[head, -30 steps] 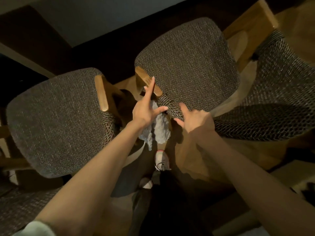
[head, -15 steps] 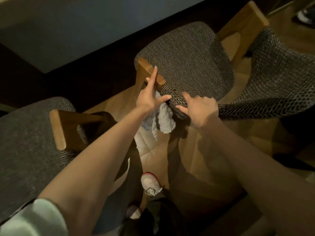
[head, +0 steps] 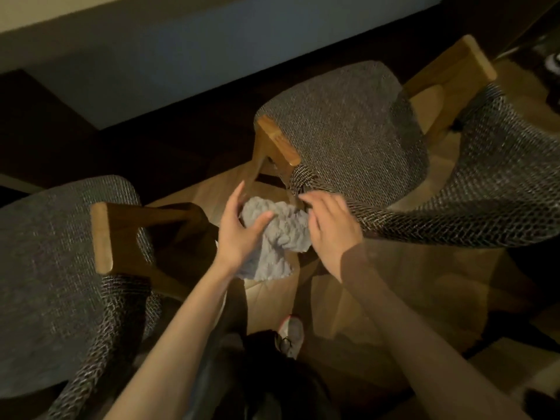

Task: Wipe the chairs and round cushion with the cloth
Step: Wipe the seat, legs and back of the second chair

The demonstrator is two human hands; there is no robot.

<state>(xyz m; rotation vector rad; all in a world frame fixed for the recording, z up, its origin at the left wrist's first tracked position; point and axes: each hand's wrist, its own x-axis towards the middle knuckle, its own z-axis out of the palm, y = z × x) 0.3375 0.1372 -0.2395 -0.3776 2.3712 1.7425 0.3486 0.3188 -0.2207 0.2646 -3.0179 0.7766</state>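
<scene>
Head view showed a pale grey cloth (head: 285, 234), crumpled and nubbly, bunched in the air between the left chair (head: 45, 253) and the right chair (head: 348, 131), just below the latter's wooden arm (head: 278, 140). The left hand (head: 236, 234) gripped it, thumb across the front, fingers behind. The right hand (head: 333, 228) lay against its right edge, fingers loosely bent; blur hid whether they pinched it. Both chairs wore dark woven fabric.
</scene>
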